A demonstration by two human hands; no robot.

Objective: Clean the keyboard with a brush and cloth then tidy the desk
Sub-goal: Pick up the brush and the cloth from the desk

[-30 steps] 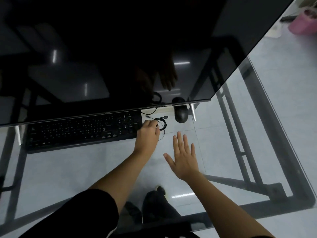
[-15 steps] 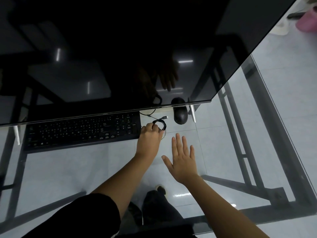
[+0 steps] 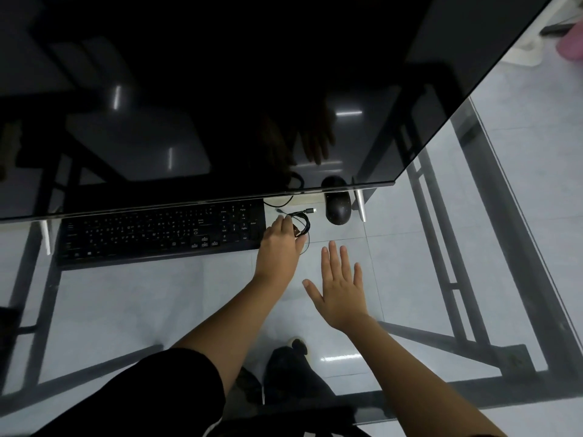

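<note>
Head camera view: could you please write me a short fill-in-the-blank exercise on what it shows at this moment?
1. The left hand grips a coiled black ____ beside the keyboard.
2. The right hand, its fingers straight, holds ____.
3. The black mouse lies to the ____ of the keyboard.
4. The desk top is made of clear ____.

Missing words: cable; nothing; right; glass.
</note>
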